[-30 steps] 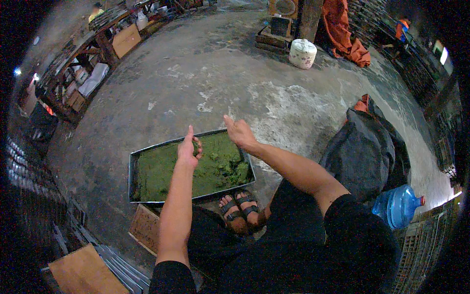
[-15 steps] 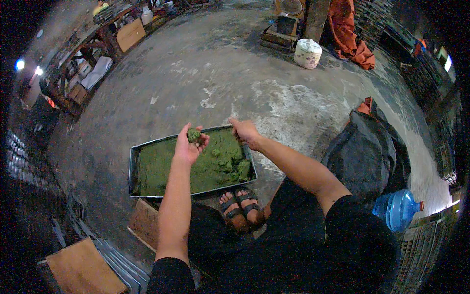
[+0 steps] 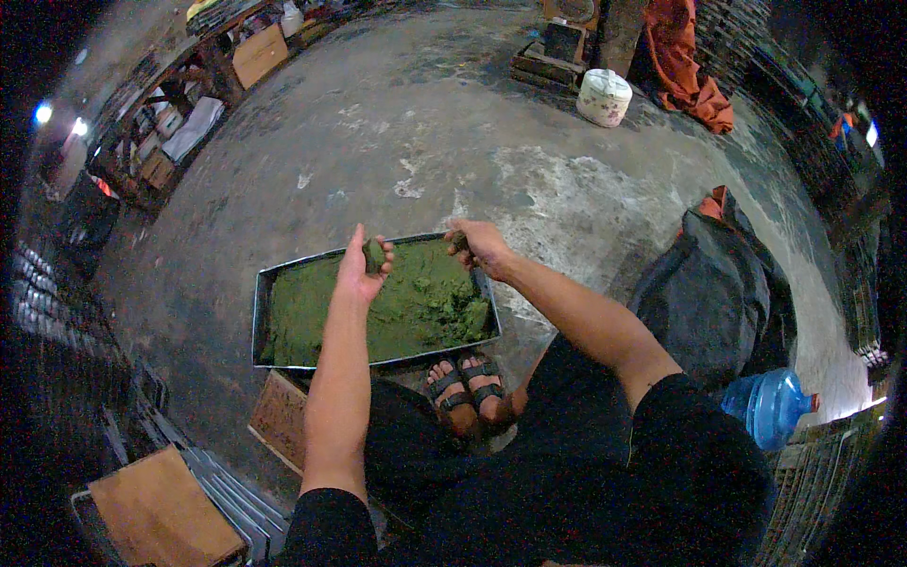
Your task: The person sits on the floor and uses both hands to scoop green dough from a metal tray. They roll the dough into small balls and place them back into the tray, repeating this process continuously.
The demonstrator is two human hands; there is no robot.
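A rectangular metal tray (image 3: 256,321) on the floor in front of my feet holds a wide layer of moist green paste (image 3: 316,307), broken into loose clumps toward its right end. Over the tray's middle, my left hand (image 3: 353,274) is raised with its fingers curled round a smooth lump of green paste (image 3: 374,255). My right hand (image 3: 487,249) hovers above the far right corner, fingers bent in. Between its fingertips shows a small dark green piece (image 3: 459,243), probably the same paste. The two hands are apart.
Beside my left leg is a brown board (image 3: 281,422), with a tan-topped folding stool (image 3: 165,506) farther left. On my right lie a black covered heap (image 3: 699,293) and a blue water jug (image 3: 770,406). A white lidded container (image 3: 605,99) stands on the floor ahead.
The lump in my left hand looks smoother and more compact than before. My right hand's fingers have curled in, and a dark green piece now shows in them. The view has shifted slightly.
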